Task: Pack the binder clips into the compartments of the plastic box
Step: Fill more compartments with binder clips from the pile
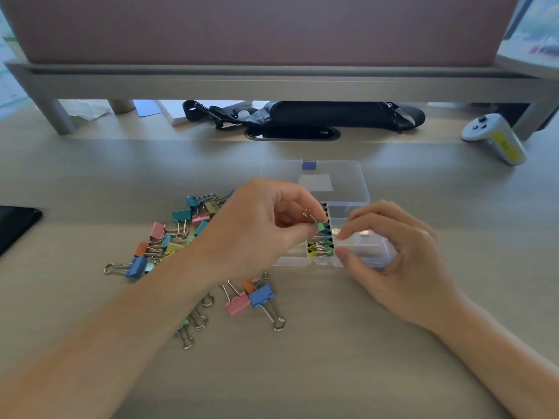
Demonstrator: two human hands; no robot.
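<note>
Clip (320,227) in left hand (257,225); right (399,255) on box (366,251)

Bare forearms (121,343), left grip (257,228), right grip (402,261)

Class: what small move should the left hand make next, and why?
Probably lower the green clip into the compartment below and release it: the left hand pinches it just above the box, where small clips already lie, and the right hand holds the box.

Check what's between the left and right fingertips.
Head view: a column of the box packed with small clips. The left hand pinches a green clip over it; the right hand has fingertips at its right edge.
</note>
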